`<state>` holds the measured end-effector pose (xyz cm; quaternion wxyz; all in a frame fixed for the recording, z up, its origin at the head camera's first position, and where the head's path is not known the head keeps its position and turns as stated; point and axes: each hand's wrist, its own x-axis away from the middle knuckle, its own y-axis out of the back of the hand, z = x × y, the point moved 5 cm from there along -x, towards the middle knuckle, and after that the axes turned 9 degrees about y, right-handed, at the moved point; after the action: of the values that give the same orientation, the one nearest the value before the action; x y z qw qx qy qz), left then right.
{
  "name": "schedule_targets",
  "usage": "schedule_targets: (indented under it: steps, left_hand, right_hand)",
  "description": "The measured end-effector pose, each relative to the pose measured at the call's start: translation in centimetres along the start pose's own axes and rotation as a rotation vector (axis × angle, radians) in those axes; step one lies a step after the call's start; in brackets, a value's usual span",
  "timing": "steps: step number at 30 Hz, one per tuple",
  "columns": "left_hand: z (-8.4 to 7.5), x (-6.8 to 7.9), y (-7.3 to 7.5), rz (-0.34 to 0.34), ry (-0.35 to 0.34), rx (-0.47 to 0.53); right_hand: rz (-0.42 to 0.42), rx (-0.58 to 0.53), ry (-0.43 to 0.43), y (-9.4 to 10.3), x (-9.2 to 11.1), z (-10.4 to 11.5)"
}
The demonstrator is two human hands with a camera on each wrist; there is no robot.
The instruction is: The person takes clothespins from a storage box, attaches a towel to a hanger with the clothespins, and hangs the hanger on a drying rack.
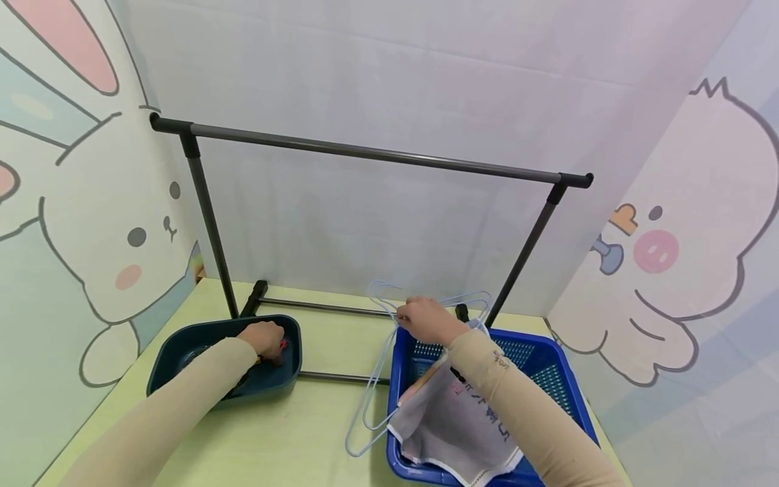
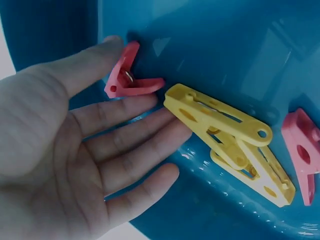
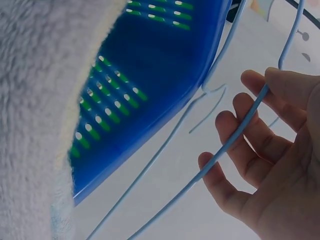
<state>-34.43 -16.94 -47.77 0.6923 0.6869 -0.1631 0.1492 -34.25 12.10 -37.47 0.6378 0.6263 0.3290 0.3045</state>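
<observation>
In the head view my left hand reaches down into a dark teal basin. The left wrist view shows its thumb and index finger around a small pink clothespin, pinching it. Two yellow clothespins lie crossed by the fingertips, and another pink clothespin is further right. My right hand pinches the wire of a light blue hanger between thumb and fingers. Below that hand, a grey cloth with a white edge hangs over a blue basket.
A dark metal rack stands behind, its top bar spanning above both containers. Its lower bars run low across the yellow-green tabletop. Another blue wire hanger is beside the held one. Printed curtains enclose the back and sides.
</observation>
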Motion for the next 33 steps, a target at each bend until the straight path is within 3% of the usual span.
schedule_targets:
  steps: [12, 20, 33]
  left_hand:
    - [0.2, 0.1, 0.1, -0.007, -0.038, 0.001]
    - [0.3, 0.6, 0.6, -0.003, -0.064, 0.005]
    - [0.6, 0.3, 1.3, -0.017, -0.165, 0.022]
  right_hand:
    - [-0.050, -0.029, 0.044, 1.5, 0.3, -0.1]
    - [-0.052, -0.006, 0.020, 2.2, 0.3, 0.2]
    - [-0.027, -0.023, -0.014, 2.9, 0.1, 1.0]
